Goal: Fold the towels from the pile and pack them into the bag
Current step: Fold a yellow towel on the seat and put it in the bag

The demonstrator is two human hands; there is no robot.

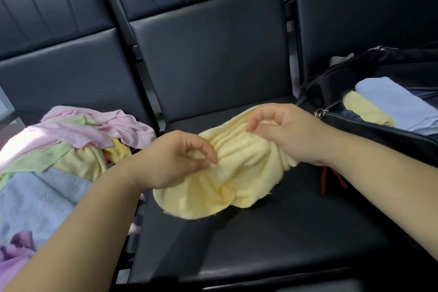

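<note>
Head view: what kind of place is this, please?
Probably a waiting area: joined dark padded vinyl seats in a row, with a pile of coloured towels and an open black fabric bag on them.

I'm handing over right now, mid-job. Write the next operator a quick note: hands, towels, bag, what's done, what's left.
Hands: the left hand and right hand both grip the yellow towel, one at each end.
Towel: bunched and unfolded, sagging onto the middle seat.
Pile: on the left, with pink, green, yellow and blue towels, all loose.
Bag: on the right, open.
Done: a folded yellow towel and a folded pale blue towel lie inside it.
Left: spread and fold the held towel, pack it, then work through the pile.
</note>
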